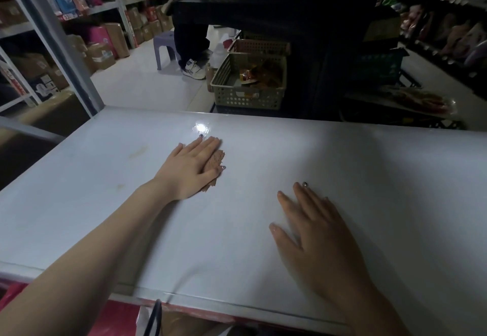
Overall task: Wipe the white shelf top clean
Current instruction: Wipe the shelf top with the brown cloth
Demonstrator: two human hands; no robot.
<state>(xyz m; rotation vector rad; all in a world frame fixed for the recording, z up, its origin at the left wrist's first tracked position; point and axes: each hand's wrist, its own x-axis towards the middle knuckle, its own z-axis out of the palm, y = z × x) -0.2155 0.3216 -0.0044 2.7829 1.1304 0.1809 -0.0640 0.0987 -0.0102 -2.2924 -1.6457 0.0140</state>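
The white shelf top (369,167) fills the lower half of the head view. My left hand (189,167) lies flat near its middle, fingers together, pressing a brown cloth (216,160) onto the surface; only the cloth's right edge shows past my fingers. My right hand (313,227) rests palm down on the shelf top to the right and nearer to me, fingers spread, holding nothing. A faint brownish stain (137,151) marks the surface left of my left hand.
Beyond the far edge stand green baskets (247,83) with packets. A person's legs and white shoe (193,69) are beside a purple stool (164,46). Stocked racks (52,33) line the left, and more shelves (448,19) line the right.
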